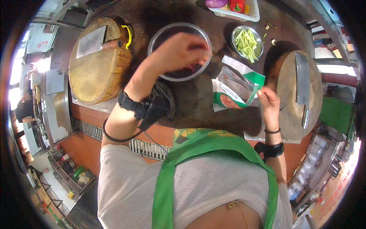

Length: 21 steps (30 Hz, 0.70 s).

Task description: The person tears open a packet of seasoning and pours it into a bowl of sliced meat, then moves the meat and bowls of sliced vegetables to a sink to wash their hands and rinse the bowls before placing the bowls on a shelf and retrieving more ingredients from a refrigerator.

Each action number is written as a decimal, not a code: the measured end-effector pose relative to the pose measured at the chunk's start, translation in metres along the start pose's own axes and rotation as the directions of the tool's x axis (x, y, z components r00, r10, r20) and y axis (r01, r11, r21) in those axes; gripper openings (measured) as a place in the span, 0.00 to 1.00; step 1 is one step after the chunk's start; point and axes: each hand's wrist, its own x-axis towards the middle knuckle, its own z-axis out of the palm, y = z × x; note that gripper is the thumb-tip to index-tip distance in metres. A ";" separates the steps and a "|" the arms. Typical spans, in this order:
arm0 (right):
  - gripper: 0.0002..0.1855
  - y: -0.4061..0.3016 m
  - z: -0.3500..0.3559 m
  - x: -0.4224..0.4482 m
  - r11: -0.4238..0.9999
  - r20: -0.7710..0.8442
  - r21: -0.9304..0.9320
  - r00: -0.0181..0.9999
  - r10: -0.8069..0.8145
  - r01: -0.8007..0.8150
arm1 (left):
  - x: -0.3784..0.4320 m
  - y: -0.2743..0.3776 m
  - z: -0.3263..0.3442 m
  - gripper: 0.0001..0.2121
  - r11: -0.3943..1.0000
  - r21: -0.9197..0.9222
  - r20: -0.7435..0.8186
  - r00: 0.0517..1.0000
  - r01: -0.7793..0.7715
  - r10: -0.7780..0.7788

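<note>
My left hand (183, 54), blurred, is over a round clear bowl (179, 24) with its fingers curled down. Whether the fingers hold anything cannot be made out. Dark red pieces (194, 67) show below the fingertips; the rest of the bowl's contents is dark. To the right lies a green-and-white printed plastic pouch (228, 98), its mouth spread apart. My right hand (268, 98) pinches the pouch's right edge between thumb and fingers. Behind the pouch, a small metal bowl (261, 45) holds pale green cut vegetable strips (245, 43).
A thick round wooden chopping block (94, 77) at left bears a cleaver (91, 41); a yellow strip (129, 37) hangs by it. Another block (286, 114) at right bears a cleaver (302, 78). A white basket (234, 15) holds an eggplant and a red pepper. A person (24, 110) stands far left.
</note>
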 end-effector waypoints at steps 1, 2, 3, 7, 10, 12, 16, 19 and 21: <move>0.05 0.000 0.002 0.000 1.000 -0.005 -0.009 1.000 0.008 -0.009 | 0.000 0.010 0.017 0.06 0.992 -0.104 0.070 0.995 -0.069 0.076; 0.05 -0.002 0.006 0.001 1.000 0.009 0.030 1.000 -0.003 0.002 | 0.000 0.021 0.032 0.07 0.991 -0.039 0.124 0.984 -0.127 0.131; 0.04 -0.004 0.007 0.001 0.998 0.016 0.067 1.000 -0.017 0.015 | 0.004 0.028 0.045 0.06 0.963 0.120 0.184 0.959 -0.240 0.215; 0.04 -0.007 0.010 0.000 0.997 0.045 0.072 0.998 -0.033 0.030 | 0.012 0.031 0.082 0.02 0.767 0.459 0.441 0.865 -0.448 0.241; 0.05 -0.012 0.015 -0.002 0.996 0.061 0.085 0.998 -0.028 0.022 | 0.020 0.026 0.103 0.04 0.804 0.479 0.475 0.874 -0.354 0.102; 0.05 -0.016 0.018 -0.005 0.997 0.078 0.077 0.997 -0.025 0.019 | 0.020 0.028 0.109 0.06 0.741 0.608 0.538 0.835 -0.287 -0.118; 0.05 -0.016 0.018 -0.006 0.998 0.103 0.001 0.993 -0.057 0.057 | 0.018 0.032 0.122 0.09 0.595 0.730 0.515 0.843 -0.337 -0.154; 0.05 -0.012 0.019 -0.007 0.995 0.084 0.083 0.995 -0.061 0.054 | 0.013 0.032 0.134 0.22 0.813 0.551 0.385 0.808 0.187 -0.446; 0.05 -0.012 0.018 -0.008 0.999 0.111 0.042 0.994 -0.020 0.015 | 0.015 0.030 0.140 0.29 0.809 0.363 0.385 0.716 0.463 -0.583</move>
